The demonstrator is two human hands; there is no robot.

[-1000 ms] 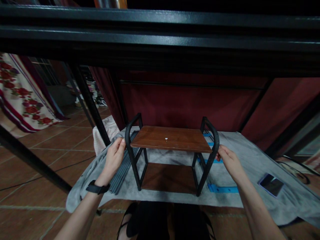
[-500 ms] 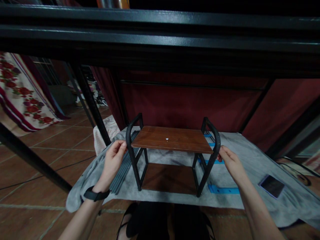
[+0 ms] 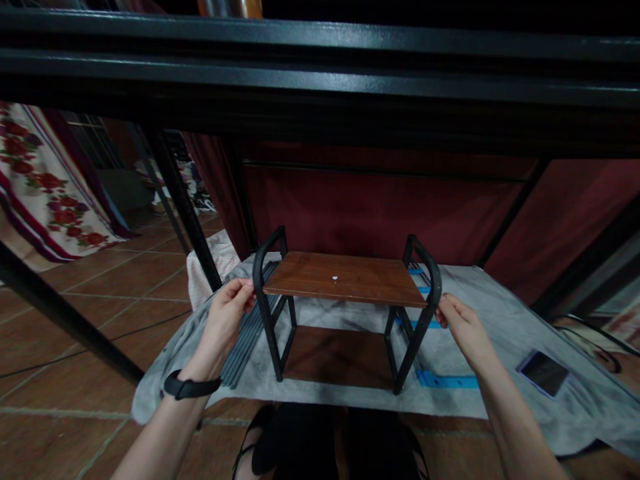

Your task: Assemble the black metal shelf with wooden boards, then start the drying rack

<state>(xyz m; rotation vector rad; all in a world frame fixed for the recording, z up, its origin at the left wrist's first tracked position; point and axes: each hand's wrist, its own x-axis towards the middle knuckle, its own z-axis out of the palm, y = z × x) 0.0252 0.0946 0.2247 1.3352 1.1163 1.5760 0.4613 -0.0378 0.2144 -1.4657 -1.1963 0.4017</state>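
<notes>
A small two-tier shelf (image 3: pixel 345 277) with brown wood-look boards and a black tube frame stands upright in front of me. A small white spot shows on its upper board. My left hand (image 3: pixel 231 305) is closed, its thumb and fingertips pinched against the outer side of the left frame, just below the top bend. On the opposite side, my right hand (image 3: pixel 457 317) pinches at the outer face of the right frame at about the same height. Whatever is between the fingertips of either hand is too small or hidden to make out. A black band (image 3: pixel 193 385) circles my left wrist.
The shelf rests on a grey cloth (image 3: pixel 495 300). Grey tubes (image 3: pixel 245 350) lie left of it, blue strips (image 3: pixel 447 380) to its right. A phone (image 3: pixel 543 372) lies farther right. A dark metal beam (image 3: pixel 320 73) crosses above; dark red fabric (image 3: pixel 380 213) hangs behind.
My left hand has turned slightly, its fingers shifting at the left frame. My right fingertips have moved a little at the right frame. The shelf stays in place.
</notes>
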